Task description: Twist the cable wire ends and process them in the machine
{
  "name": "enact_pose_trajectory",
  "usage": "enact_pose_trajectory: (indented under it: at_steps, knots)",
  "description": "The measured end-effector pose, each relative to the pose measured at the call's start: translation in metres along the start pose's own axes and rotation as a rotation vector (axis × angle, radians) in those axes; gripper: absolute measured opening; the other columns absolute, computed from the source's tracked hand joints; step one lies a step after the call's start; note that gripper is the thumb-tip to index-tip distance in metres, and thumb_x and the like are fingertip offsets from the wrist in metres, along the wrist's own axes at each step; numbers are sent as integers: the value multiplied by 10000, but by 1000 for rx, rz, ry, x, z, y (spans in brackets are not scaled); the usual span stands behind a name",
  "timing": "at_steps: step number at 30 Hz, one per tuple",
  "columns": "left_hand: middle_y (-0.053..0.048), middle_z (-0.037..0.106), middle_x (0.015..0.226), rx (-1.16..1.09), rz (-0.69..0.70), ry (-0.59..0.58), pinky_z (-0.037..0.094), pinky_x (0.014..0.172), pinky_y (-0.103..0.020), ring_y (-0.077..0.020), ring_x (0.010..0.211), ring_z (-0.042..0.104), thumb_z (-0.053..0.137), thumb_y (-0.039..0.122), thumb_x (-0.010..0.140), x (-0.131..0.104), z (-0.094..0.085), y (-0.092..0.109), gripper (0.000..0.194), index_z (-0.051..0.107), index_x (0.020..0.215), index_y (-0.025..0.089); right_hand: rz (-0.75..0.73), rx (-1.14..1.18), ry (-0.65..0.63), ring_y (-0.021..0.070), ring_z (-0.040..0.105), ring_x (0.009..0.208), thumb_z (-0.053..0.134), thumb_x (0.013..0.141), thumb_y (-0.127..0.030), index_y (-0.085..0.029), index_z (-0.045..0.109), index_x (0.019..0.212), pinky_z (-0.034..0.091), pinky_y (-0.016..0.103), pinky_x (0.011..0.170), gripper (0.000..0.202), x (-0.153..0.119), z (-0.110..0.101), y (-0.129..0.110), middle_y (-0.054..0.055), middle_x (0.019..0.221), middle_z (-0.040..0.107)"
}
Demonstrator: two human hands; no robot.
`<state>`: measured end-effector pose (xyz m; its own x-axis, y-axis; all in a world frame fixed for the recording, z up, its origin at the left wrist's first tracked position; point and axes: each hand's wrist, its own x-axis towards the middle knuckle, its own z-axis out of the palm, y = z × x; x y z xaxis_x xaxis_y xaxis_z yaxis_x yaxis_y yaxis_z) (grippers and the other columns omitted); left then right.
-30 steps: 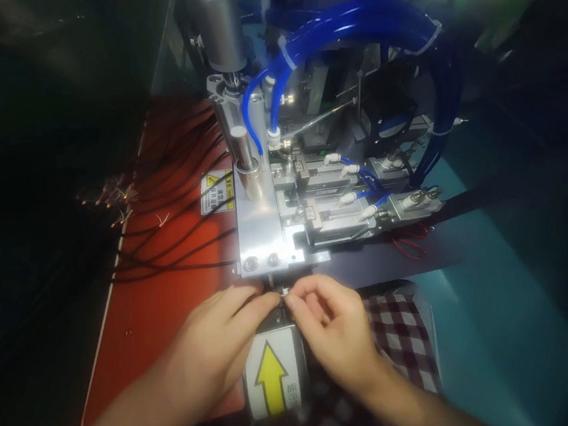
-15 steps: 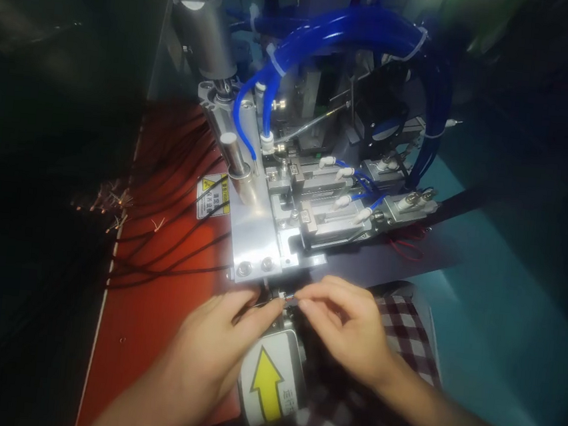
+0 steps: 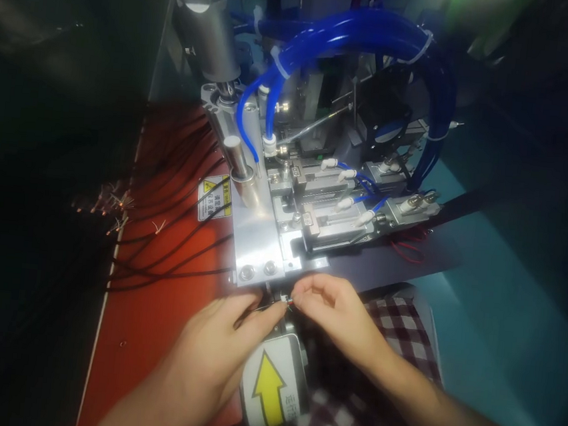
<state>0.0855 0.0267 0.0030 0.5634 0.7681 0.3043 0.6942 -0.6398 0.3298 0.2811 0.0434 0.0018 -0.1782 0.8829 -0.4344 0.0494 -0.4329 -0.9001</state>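
Note:
My left hand [image 3: 218, 347] and my right hand [image 3: 337, 315] meet just below the front edge of a metal machine plate [image 3: 256, 237]. Between their fingertips they pinch a thin black cable whose small stripped end [image 3: 285, 300] shows a bit of white and red. The cable end lies at a small slot under the plate. A white label with a yellow arrow [image 3: 272, 386] sits right below my hands, pointing toward the machine.
Several black cables [image 3: 172, 229] with bare copper ends lie on the red surface [image 3: 146, 334] at left. Blue air hoses [image 3: 351, 35] arch over the machine's pneumatic slides [image 3: 344, 212]. A yellow warning sticker [image 3: 214, 197] is beside the plate. Checked cloth [image 3: 393, 331] lies at right.
My right hand has moved slightly up and left toward the plate's edge, keeping the cable end pinched. The view has shifted a little.

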Motion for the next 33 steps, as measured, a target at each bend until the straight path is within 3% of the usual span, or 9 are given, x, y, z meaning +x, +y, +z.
enact_pose_trajectory:
  at_steps: [12,18,25,33]
  knots:
    - [-57,602,890,1,-16,-14,483,597,-222,-156,735,583,295,137,921,-3,1,0,411,617,1160,227,-26,-48,112,107,405,527,587,659,-202,-156,599,689,317,235,475,56,-2,9,2,-24,578,496]
    - [-53,598,881,-6,-18,7,484,594,-224,-159,730,582,279,148,937,-3,2,0,399,610,1149,216,85,169,32,83,434,525,653,655,-207,-143,622,676,338,209,499,74,-1,5,4,-29,574,534]
    - [-56,597,912,-20,-2,38,493,617,-230,-161,754,589,298,150,938,-4,4,-1,383,590,1174,223,180,386,-55,34,283,431,696,690,-240,-130,654,707,139,197,420,119,-1,5,14,-68,502,448]
    - [-59,602,910,-19,-15,17,502,614,-227,-160,759,591,284,157,940,-4,3,-1,397,599,1173,224,181,443,-65,39,302,447,689,732,-222,-132,666,720,166,201,443,95,-3,5,19,-57,525,441]
